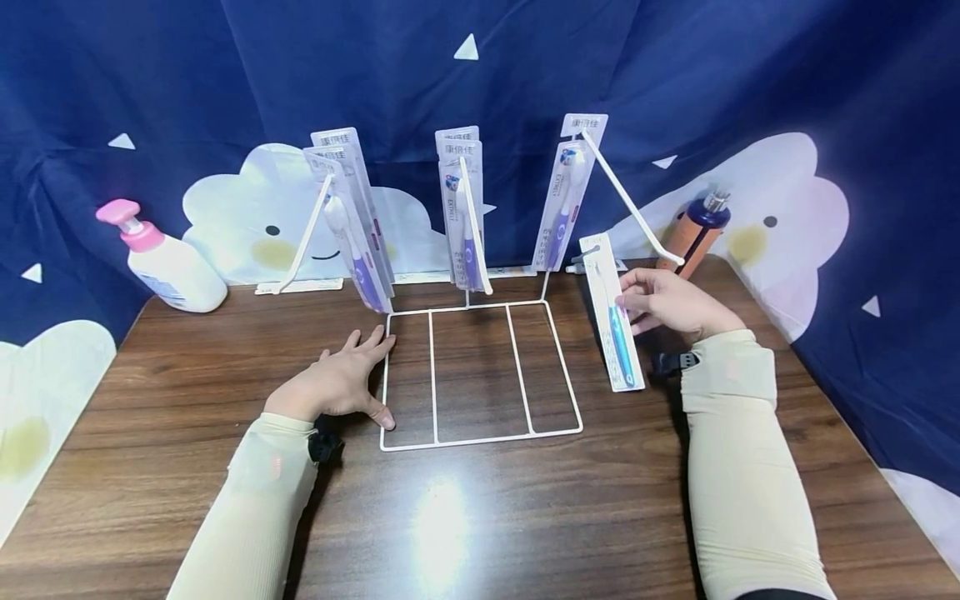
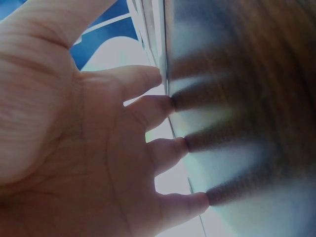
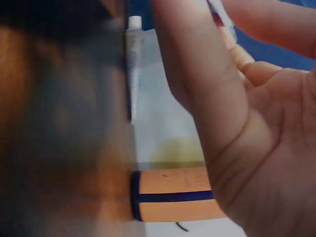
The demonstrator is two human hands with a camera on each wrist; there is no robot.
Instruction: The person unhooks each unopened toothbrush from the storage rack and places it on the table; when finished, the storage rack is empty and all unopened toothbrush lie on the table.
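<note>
Flat on the table [image 1: 187, 400], the left hand [image 1: 337, 385] lay spread, fingertips steadying the wire rack [image 1: 480, 437]; the right hand [image 1: 671, 304] pinched a packaged toothbrush [image 1: 617, 321] beside it.

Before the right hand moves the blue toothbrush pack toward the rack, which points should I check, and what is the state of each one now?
1. Right hand grips the blue toothbrush pack: ok, fingers pinch its edge.
2. Left hand steadies the white wire rack: ok, fingers rest flat at its left rail.
3. Right hook has room: ok, one purple pack hangs high, the arm below is bare.
4. Hang hole in the pack's top is lined up with the hook tip: not ok, the pack sits lower and left of it.
5. Pack's hang hole is intact: cannot tell, too small.
</note>
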